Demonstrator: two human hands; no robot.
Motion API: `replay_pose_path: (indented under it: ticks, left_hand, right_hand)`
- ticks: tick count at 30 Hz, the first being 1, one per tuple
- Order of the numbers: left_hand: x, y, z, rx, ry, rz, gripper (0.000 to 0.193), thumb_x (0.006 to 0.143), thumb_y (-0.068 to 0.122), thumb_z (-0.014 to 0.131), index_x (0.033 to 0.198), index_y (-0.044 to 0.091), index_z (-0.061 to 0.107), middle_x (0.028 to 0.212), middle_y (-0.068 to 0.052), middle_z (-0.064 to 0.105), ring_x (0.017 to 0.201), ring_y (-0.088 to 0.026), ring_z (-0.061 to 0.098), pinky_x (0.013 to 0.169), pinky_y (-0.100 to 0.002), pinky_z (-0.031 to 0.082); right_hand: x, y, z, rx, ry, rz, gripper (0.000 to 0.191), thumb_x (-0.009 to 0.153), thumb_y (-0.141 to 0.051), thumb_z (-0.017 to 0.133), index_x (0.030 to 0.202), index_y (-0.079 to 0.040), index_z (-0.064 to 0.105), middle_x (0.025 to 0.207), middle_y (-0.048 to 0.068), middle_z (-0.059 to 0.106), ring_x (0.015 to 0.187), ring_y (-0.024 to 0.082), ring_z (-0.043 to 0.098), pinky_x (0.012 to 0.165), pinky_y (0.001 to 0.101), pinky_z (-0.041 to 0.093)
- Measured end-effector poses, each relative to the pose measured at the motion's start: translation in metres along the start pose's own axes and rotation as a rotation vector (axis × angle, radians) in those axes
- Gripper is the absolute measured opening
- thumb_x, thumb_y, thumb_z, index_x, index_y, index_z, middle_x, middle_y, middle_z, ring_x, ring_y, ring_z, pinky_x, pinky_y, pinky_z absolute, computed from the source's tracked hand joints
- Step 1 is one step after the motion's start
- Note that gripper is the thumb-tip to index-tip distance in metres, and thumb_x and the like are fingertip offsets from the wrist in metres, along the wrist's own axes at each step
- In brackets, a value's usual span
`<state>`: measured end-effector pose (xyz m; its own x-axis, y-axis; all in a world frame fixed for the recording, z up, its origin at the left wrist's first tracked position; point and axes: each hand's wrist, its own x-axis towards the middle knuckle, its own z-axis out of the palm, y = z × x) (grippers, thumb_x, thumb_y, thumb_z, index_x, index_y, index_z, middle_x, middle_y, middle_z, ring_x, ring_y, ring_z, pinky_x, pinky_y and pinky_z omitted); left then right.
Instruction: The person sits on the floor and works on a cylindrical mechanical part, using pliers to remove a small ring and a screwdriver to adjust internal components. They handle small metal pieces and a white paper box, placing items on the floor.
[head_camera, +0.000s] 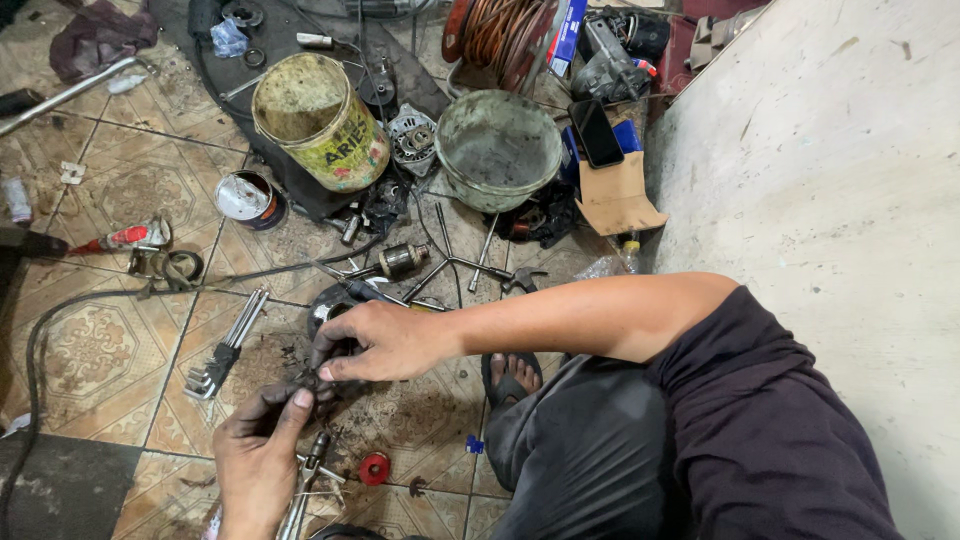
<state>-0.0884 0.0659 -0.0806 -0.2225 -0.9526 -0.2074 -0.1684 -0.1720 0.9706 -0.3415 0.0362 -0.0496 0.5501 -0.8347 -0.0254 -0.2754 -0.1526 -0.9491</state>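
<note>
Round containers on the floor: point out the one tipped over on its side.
The yellow-green paint can, leaning with its mouth facing up-left. The grey basin and the small tin sit upright.

A single head-worn camera looks steeply down from close above onto a tiled floor (110, 350). The wearer's arms enter from 6 and 3 o'clock; a pale wall (840, 180) fills 2 o'clock, with scattered tools toward 12.
</note>
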Motion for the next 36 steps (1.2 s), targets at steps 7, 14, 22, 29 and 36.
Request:
replay_pose_path:
  ticks: [7,14,22,29,36]
  left_hand:
    - [0.0,0.003,0.004,-0.062,0.006,-0.048,0.015,0.093,0.006,0.072,0.105,-0.003,0.074,0.095,-0.008,0.076,0.086,-0.01,0.069,0.08,-0.025,0.055]
    - [-0.001,0.009,0.005,-0.04,0.015,-0.05,0.016,0.092,0.005,0.072,0.107,-0.003,0.074,0.096,-0.008,0.077,0.087,-0.01,0.068,0.081,-0.025,0.055]
    - [-0.001,0.01,0.004,-0.002,0.011,-0.041,0.016,0.093,0.004,0.072,0.107,-0.003,0.075,0.097,-0.008,0.077,0.087,-0.009,0.067,0.082,-0.024,0.054]
    - [-0.003,0.01,0.004,-0.042,0.023,-0.033,0.016,0.093,0.005,0.072,0.106,-0.004,0.074,0.097,-0.008,0.076,0.087,-0.01,0.068,0.083,-0.025,0.056]
    - [-0.003,0.01,0.003,-0.02,0.024,-0.032,0.014,0.094,0.004,0.073,0.105,-0.004,0.074,0.096,-0.008,0.076,0.086,-0.01,0.067,0.081,-0.025,0.055]
  right_hand:
    - [-0.001,0.001,-0.002,0.009,0.007,-0.038,0.033,0.097,-0.033,0.067,0.111,-0.003,0.071,0.093,0.008,0.076,0.085,0.016,0.071,0.079,0.034,0.057]
    - [0.001,0.003,-0.001,0.004,0.005,-0.042,0.032,0.097,-0.032,0.068,0.111,-0.003,0.071,0.092,0.009,0.076,0.084,0.017,0.071,0.078,0.0346,0.057]
    - [0.0,0.005,0.0,-0.014,0.014,-0.05,0.033,0.096,-0.032,0.068,0.111,-0.003,0.071,0.094,0.01,0.076,0.086,0.018,0.072,0.079,0.0348,0.058]
    - [-0.002,0.005,0.0,-0.015,0.023,-0.078,0.032,0.097,-0.032,0.068,0.111,-0.003,0.071,0.095,0.01,0.076,0.087,0.018,0.072,0.08,0.0347,0.058]
    - [-0.001,0.003,0.002,-0.019,0.006,-0.044,0.029,0.096,-0.028,0.067,0.111,-0.003,0.071,0.094,0.01,0.076,0.085,0.017,0.072,0.079,0.0345,0.057]
